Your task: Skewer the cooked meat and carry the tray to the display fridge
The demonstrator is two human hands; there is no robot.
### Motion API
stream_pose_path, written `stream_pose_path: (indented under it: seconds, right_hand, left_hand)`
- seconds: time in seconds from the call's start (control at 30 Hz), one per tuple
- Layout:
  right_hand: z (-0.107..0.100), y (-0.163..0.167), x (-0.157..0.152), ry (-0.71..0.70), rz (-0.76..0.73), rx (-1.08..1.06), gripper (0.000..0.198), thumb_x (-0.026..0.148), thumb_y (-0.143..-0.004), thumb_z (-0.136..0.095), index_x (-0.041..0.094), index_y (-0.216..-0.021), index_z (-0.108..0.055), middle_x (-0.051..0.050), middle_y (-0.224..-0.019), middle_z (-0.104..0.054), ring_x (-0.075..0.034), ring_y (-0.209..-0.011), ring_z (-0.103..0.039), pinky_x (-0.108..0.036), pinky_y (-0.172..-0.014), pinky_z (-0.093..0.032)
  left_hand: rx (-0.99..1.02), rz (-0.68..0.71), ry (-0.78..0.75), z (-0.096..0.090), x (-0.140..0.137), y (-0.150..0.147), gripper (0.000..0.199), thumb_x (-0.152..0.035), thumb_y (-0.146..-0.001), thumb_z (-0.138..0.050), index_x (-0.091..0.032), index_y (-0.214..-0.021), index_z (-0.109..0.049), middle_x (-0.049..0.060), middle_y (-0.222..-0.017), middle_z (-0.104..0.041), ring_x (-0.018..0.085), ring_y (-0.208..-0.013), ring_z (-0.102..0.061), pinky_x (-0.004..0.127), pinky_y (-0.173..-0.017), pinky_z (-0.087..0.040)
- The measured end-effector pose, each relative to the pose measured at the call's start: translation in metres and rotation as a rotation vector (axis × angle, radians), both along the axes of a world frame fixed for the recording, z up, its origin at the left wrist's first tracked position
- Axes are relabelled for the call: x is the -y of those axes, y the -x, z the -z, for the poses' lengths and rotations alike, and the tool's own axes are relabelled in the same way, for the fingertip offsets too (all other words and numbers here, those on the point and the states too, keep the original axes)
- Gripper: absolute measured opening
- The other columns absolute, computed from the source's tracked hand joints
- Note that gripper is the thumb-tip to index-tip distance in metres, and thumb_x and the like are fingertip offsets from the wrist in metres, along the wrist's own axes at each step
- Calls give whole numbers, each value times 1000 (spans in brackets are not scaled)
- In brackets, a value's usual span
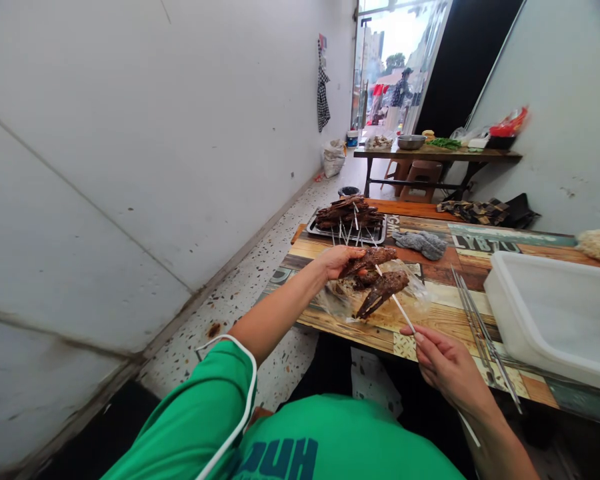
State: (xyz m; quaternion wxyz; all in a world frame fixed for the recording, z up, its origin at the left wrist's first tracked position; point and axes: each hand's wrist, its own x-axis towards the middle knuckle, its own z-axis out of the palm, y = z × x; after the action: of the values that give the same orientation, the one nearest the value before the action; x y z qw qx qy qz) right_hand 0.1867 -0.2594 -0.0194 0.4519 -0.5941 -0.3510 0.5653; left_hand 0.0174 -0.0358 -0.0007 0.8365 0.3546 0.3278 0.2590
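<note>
Head view: judged as a skewering step from the pose of both hands. Take the shallow, rectangular metal tray (383,235) as landmark. Nearer the wearer than the tray, find the upper dark-brown, sauce-coated meat piece (377,257) and, lower along the long, slim, pale skewer (403,311), a second dark-brown meat piece (384,291) with a split, tapering end. Note beneath both the crumpled clear plastic bag (415,287). See also, to the right of the tray and nearer the wearer, loose silvery metal skewers (473,313); inside the tray, a pile of similar dark-brown pieces (350,215).

For good results, line up the shaft with the thickest part of the upper piece. Push slowly along the shaft, with a slight twist — never sideways. Brace firmly against likely slipping of the coating, and keep fingertips off the line of the point. Stay above the bag to catch drips.

Left hand (340,261): closed around the near end of the upper piece, thumb on top. Right hand (440,357): pinched on the skewer between thumb and forefinger, other fingers curled — rear of the shaft emerging by the wrist. Cannot tell the depth of the point inside the upper piece.
</note>
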Motion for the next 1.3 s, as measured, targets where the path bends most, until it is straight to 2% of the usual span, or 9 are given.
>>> stream_pose_path:
  seconds: [0.33,0.5,0.87,1.03,1.17,1.3]
  right_hand:
    - [0,-2,5,12,-24,-13,76,66,-64,-73,10,-114,-64,13,-48,-24,-1,-37,-18,-19,-38,-12]
    - [1,-2,5,16,-8,-23,78,66,-63,-74,9,-116,-62,13,-47,-23,-1,-36,-18,-19,-38,-12]
    - [0,-2,4,19,-10,-19,80,66,-62,-75,9,-115,-61,13,-48,-25,-1,-37,-18,-19,-38,-12]
    - [-1,-3,5,49,-15,-13,83,67,-61,-75,8,-118,-60,14,-47,-24,-1,-35,-18,-18,-37,-12]
    - [2,-6,4,24,-10,-38,78,64,-64,-75,9,-117,-60,14,-48,-23,-1,-36,-17,-17,-37,-14]
    - [1,-4,2,21,-7,-55,77,63,-63,-76,9,-115,-61,14,-46,-23,-1,-34,-17,-18,-36,-14]
  left_hand:
    - [11,18,-15,4,-8,3,10,-5,-88,-54,-6,-87,-64,9,-72,-70,15,-60,-67,22,-53,-56]
    - [-11,10,-6,2,-7,3,17,-5,-90,-47,-5,-90,-64,8,-69,-69,14,-53,-64,23,-50,-56]
    - [9,14,-6,9,-10,5,11,-5,-84,-60,-4,-93,-67,9,-72,-70,15,-56,-65,24,-51,-57]
    - [7,0,-24,4,-6,3,19,-4,-86,-55,-3,-101,-67,12,-79,-72,16,-59,-68,24,-49,-57]
    - [-18,3,-14,1,-4,1,26,-3,-88,-49,-4,-108,-66,12,-82,-73,15,-57,-67,24,-48,-56]
    - [-36,3,-15,0,-4,1,29,-2,-89,-45,-4,-110,-65,11,-79,-73,15,-56,-67,23,-48,-56]
